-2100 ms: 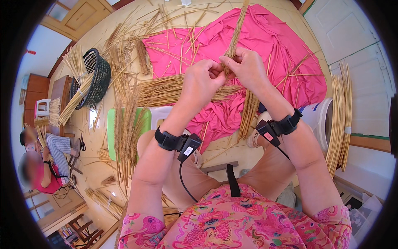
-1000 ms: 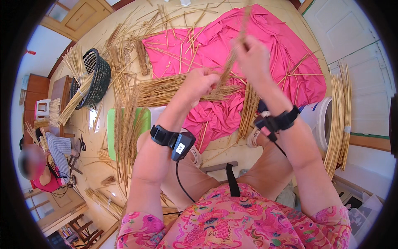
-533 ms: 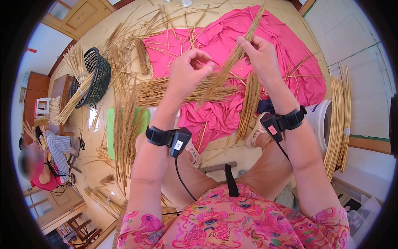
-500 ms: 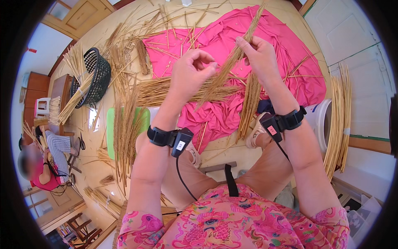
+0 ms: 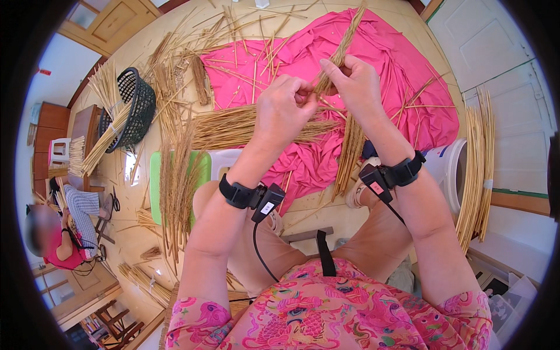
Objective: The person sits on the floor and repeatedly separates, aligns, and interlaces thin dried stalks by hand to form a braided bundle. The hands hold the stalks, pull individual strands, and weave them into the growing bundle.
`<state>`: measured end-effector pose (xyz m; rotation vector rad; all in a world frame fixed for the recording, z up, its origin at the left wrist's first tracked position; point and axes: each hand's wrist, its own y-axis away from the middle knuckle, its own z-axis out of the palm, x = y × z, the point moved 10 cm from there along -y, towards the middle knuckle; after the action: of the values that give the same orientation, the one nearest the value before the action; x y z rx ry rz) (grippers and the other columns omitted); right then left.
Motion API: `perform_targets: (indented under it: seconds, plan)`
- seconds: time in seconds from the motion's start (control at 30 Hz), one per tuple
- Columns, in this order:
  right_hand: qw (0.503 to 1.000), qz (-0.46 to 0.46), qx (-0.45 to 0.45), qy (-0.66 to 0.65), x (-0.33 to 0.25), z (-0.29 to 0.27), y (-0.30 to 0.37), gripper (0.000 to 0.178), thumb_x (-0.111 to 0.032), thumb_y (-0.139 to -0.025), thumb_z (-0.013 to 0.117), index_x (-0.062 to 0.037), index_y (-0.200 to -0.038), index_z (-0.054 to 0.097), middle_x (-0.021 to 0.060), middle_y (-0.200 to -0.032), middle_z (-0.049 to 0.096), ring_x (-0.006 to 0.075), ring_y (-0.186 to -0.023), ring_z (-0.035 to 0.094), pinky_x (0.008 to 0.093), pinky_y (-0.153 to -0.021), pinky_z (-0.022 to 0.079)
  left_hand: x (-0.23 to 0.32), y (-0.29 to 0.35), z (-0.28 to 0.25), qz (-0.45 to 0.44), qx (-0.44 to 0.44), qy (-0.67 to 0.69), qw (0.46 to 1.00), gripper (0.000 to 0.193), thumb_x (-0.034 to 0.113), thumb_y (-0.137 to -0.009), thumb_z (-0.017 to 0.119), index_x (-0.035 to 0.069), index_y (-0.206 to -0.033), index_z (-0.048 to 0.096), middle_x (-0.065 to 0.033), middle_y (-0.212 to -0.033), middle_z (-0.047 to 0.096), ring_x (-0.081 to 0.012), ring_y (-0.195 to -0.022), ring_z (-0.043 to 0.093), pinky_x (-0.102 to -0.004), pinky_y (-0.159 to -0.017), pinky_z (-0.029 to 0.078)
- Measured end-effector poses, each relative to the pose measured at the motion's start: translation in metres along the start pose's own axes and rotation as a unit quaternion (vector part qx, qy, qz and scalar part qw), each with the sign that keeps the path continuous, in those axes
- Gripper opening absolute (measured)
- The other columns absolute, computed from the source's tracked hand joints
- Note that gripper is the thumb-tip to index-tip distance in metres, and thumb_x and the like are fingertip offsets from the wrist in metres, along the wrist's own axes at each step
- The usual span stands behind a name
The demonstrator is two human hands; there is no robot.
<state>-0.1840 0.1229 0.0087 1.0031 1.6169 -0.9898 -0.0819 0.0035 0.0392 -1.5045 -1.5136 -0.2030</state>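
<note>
The right hand pinches a slender straw bundle between thumb and fingers, the bundle stretching away beyond it. The left hand, fingers curled almost together, is at the bundle's near end; whether it grips any strands cannot be told. Beneath the left hand lies a stalk pile; pink cloth spreads under and beyond both hands.

Room over cloth, stalks leftward
</note>
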Motion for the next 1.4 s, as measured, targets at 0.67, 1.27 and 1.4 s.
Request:
perform_targets:
  seconds: [0.67,1.27,1.4]
  plan:
    - [0.999,-0.015,0.017,0.025,0.009,0.002,-0.002,0.031,-0.026,-0.082,0.068,0.0034,-0.075,0.061,0.007,-0.06,0.059,0.0105,-0.053,0.049,0.0305,-0.05,0.041,0.001,0.006,0.005,0.017,0.014,-0.046,0.999,0.016,0.005,-0.07,0.07,0.001,-0.082,0.06,-0.013,-0.074,0.059,-0.0285,-0.066,0.061,-0.0378,-0.06,0.05]
    - [0.968,0.129,-0.175,-0.124,0.022,0.027,0.01,0.023,0.002,-0.08,0.066,0.0,-0.102,0.06,0.0068,-0.094,0.065,0.0133,-0.084,0.062,0.0262,-0.077,0.051,-0.02,0.005,-0.001,-0.087,-0.013,0.041,0.995,0.016,0.003,-0.075,0.068,0.0,-0.09,0.064,-0.0061,-0.078,0.064,-0.0109,-0.066,0.061,-0.0237,-0.063,0.051]
    - [0.964,0.138,-0.188,-0.127,0.022,0.03,0.012,0.024,0.002,-0.08,0.065,0.0,-0.103,0.06,0.007,-0.093,0.065,0.0133,-0.084,0.063,0.0262,-0.078,0.051,-0.024,0.007,0.0,-0.093,-0.026,0.043,0.994,0.015,0.004,-0.076,0.067,0.0,-0.091,0.065,-0.0065,-0.079,0.065,-0.0099,-0.068,0.062,-0.0233,-0.063,0.051]
